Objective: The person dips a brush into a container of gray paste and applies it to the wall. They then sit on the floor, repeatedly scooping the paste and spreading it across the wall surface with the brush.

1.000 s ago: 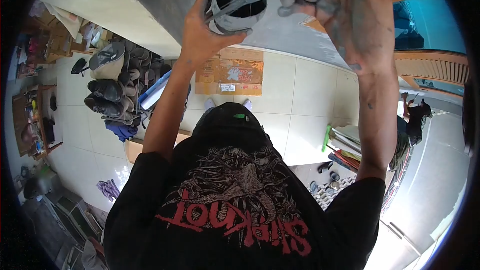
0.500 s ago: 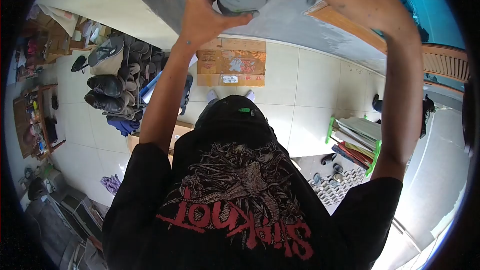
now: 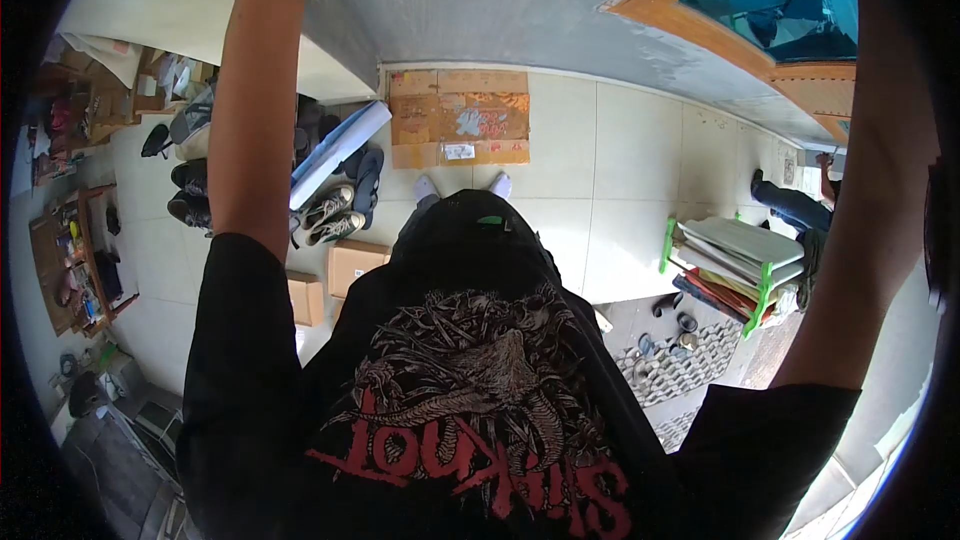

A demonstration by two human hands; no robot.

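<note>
Both my arms reach up past the top of the head view, and neither hand shows. The left forearm rises at the left, in front of the shoe rack; the right forearm rises along the right edge, beside the wooden window frame. What my hands hold is out of sight. Between the arms stands a grey wall (image 3: 500,0) with lighter, uneven patches. At its foot a flattened cardboard sheet (image 3: 460,120) lies on the tiled floor, just ahead of my feet (image 3: 464,186).
Shoes (image 3: 335,215) and cardboard boxes (image 3: 356,268) are at the left. A green-ended rack (image 3: 740,260) stands at the right, with sandals (image 3: 686,323) near it. Another person's legs (image 3: 790,204) show behind the rack. The wooden window frame (image 3: 640,5) is upper right.
Both hands have gone up out of view, along with the grey-smeared bowl-like container. My arms have spread wider apart. The other person's legs now show more at the right.
</note>
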